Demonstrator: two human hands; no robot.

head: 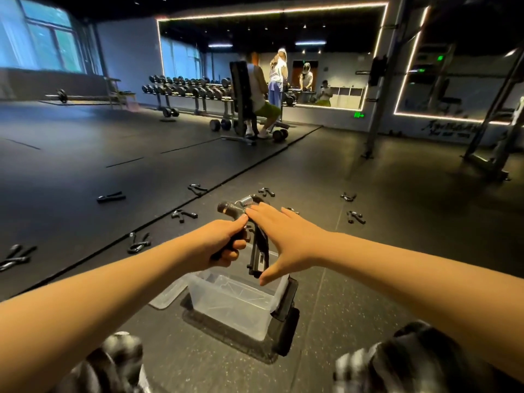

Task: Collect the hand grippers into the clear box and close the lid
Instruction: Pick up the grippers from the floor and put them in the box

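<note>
My left hand (224, 245) grips one handle of a black hand gripper (256, 245) with a steel spring, held above the clear box (235, 304). My right hand (279, 236) lies against the gripper's other handle with straight fingers, thumb below it. The box stands open on the floor, and its inside looks bare. Its clear lid (167, 296) lies at its left side. Several more hand grippers lie scattered on the floor: one (184, 215) ahead left, one (139, 242) further left, one (355, 217) ahead right.
More grippers (110, 197) (197, 189) (266, 192) (348, 196) (15, 256) lie farther out. A black mat (229, 344) sits under the box. My shoes (116, 361) show at the bottom. A seated person (262, 109) and a dumbbell rack (187, 89) are far ahead. A rack frame (493, 137) stands right.
</note>
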